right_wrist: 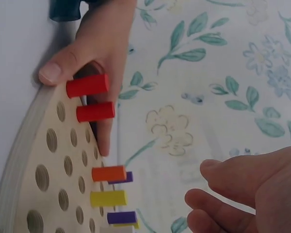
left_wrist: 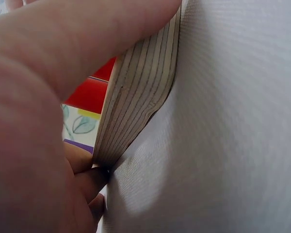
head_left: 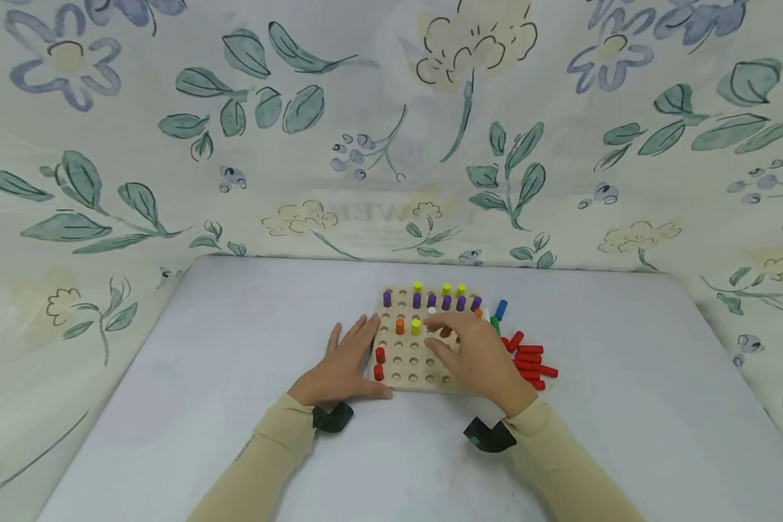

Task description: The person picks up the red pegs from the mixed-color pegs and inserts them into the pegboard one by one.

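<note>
A wooden pegboard (head_left: 398, 373) with rows of round holes lies on the table. My left hand (head_left: 342, 366) rests against it, fingers along the left edge and thumb at the near left corner. In the left wrist view the thumb lies along the layered board edge (left_wrist: 140, 82). Over the board's right part hovers my right hand (head_left: 479, 359), thumb and fingers apart with nothing between them, as the right wrist view also shows. Two red pegs (head_left: 379, 364) stand at the near left, with an orange peg (head_left: 400, 326) and a yellow peg (head_left: 415, 327) mid-board.
Purple pegs (head_left: 431, 299) form a row toward the board's far side, with yellow pegs (head_left: 446, 289) behind. Loose red pegs (head_left: 531, 359) lie piled on the table (head_left: 267, 304) right of the board, near a blue peg (head_left: 501, 309) and a green peg (head_left: 495, 324).
</note>
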The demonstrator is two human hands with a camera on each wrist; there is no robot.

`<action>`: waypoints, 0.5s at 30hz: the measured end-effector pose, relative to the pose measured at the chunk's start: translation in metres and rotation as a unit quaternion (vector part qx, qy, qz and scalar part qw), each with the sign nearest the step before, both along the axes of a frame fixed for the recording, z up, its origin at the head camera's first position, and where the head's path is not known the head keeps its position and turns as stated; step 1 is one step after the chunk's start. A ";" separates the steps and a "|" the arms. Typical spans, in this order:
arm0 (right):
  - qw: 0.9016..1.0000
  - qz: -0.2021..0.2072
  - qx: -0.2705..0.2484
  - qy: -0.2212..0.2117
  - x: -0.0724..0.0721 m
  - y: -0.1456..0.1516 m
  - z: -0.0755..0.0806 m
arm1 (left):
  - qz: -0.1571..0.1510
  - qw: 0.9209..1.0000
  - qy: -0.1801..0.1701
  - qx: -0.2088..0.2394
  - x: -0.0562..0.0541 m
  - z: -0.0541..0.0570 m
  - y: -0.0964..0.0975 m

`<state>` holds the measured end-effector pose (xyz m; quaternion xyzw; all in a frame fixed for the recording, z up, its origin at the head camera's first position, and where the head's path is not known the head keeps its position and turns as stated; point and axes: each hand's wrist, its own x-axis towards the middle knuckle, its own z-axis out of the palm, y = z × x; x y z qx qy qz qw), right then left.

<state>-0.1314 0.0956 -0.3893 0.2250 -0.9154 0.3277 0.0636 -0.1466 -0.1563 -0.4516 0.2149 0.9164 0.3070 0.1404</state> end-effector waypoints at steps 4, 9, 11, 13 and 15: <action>1.000 -0.010 0.001 -0.009 -0.002 0.008 0.003 | 0.001 1.000 -0.002 0.000 0.000 0.000 -0.001; 0.999 -0.027 0.008 -0.017 -0.005 0.021 0.002 | 0.001 1.000 -0.003 0.002 0.000 0.001 -0.002; 0.999 -0.035 0.007 -0.014 -0.005 0.027 0.002 | -0.001 1.000 -0.002 0.003 -0.001 0.000 -0.002; 0.999 -0.042 0.007 -0.007 -0.005 0.032 0.002 | -0.004 1.000 0.000 0.004 -0.001 -0.001 -0.002; 0.999 -0.051 0.007 -0.002 -0.006 0.038 0.001 | -0.005 1.000 0.002 0.004 -0.001 -0.002 -0.002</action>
